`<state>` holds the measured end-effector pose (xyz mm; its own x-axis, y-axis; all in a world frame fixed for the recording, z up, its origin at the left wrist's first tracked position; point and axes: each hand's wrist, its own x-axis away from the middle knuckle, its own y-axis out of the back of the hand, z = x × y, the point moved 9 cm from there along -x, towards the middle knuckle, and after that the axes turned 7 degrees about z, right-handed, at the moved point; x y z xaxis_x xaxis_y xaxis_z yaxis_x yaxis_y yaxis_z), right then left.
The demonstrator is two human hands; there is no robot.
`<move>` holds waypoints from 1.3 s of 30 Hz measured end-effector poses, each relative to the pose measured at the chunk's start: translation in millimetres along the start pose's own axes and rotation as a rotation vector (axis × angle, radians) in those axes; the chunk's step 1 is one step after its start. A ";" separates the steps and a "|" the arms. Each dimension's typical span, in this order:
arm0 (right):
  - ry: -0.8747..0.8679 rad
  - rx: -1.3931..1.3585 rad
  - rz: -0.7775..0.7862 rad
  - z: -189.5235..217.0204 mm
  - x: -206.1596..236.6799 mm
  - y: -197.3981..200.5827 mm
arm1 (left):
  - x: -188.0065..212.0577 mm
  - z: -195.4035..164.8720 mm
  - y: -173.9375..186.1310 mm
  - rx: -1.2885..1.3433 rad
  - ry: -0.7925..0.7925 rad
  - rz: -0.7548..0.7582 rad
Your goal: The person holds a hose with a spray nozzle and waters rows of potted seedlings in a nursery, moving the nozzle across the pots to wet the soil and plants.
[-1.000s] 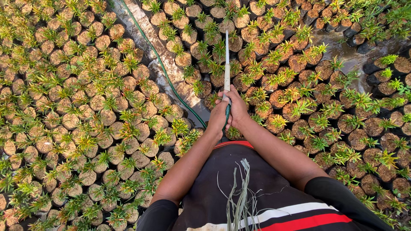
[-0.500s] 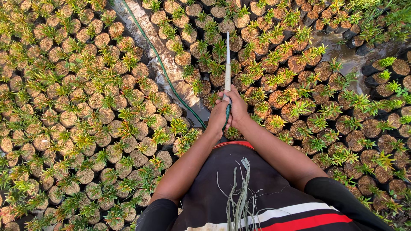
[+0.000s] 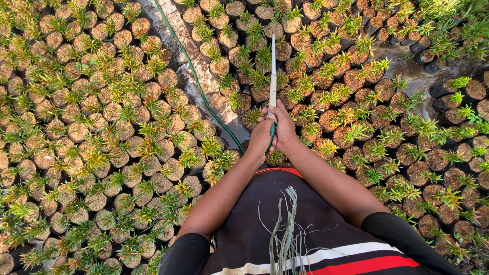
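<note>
Far left: tight rows of seedling bags [image 3: 97,132], each with a small green-yellow plant, standing on the ground. Next, running down a bare wet strip of ground [image 3: 204,76], a green hose [image 3: 196,76] toward the hands. Middle: left hand [image 3: 261,136] and right hand [image 3: 284,128], each grip pressed together around the pale pipe [image 3: 273,71], touching one another. Pipe held in front of the body, pointing away over the bags beyond. Right: wet, dark bags and a puddle [image 3: 417,76]. Step in hand, most probably: watering. Next move likely needs a slow sweep toward drier bags.
</note>
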<state>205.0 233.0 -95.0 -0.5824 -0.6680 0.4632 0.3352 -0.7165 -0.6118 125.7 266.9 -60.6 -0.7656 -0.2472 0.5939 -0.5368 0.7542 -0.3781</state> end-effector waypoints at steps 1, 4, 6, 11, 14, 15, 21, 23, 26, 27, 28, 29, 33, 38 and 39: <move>0.003 0.001 0.004 0.4 -0.5 -0.5 | -0.6 -0.1 -0.3 0.010 -0.002 0.004; 0.003 0.002 0.007 -0.7 0.2 -0.1 | -0.4 2.3 -0.6 0.033 -0.005 0.015; -0.002 0.000 0.005 -0.9 0.0 0.8 | -1.0 1.9 -0.8 0.034 -0.011 0.024; 0.011 0.015 0.016 -0.3 0.3 0.1 | -0.9 2.8 0.1 0.032 -0.002 0.016; 0.008 0.007 0.014 -1.7 0.6 0.0 | -0.1 3.3 0.9 0.035 -0.003 0.019; 0.008 0.002 0.014 -1.9 0.3 -0.3 | -0.1 3.1 1.2 0.036 -0.004 0.022; -0.002 -0.014 0.002 -3.2 -0.4 1.7 | -0.8 4.9 2.0 0.025 0.011 0.015; 0.002 -0.009 0.008 -2.5 -1.1 1.7 | -0.9 4.8 2.5 0.023 0.008 0.011; 0.009 -0.004 0.016 -2.0 -1.6 1.2 | -0.9 5.1 2.5 0.026 0.008 0.011; 0.012 -0.002 0.019 -1.9 -1.5 0.7 | -0.9 5.4 2.3 0.028 0.007 0.011; 0.005 -0.003 0.011 -2.6 -1.2 1.2 | -0.8 5.7 2.1 0.026 0.008 0.012; -0.001 -0.005 0.005 -2.6 -1.3 1.5 | -1.1 5.5 1.8 0.024 0.007 0.012; 0.008 -0.007 0.008 -1.9 -0.7 -0.2 | -1.3 5.5 2.6 0.023 -0.010 0.018; -0.006 -0.003 -0.008 -2.7 -0.8 0.0 | -1.0 4.4 3.2 0.019 -0.012 0.024; -0.010 -0.003 -0.014 -2.7 -0.4 0.8 | -0.5 4.0 2.5 0.019 -0.010 0.028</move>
<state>203.5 233.3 -97.4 -0.5798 -0.6598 0.4781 0.3250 -0.7253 -0.6069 123.3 266.5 -64.7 -0.7841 -0.2318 0.5758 -0.5214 0.7492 -0.4084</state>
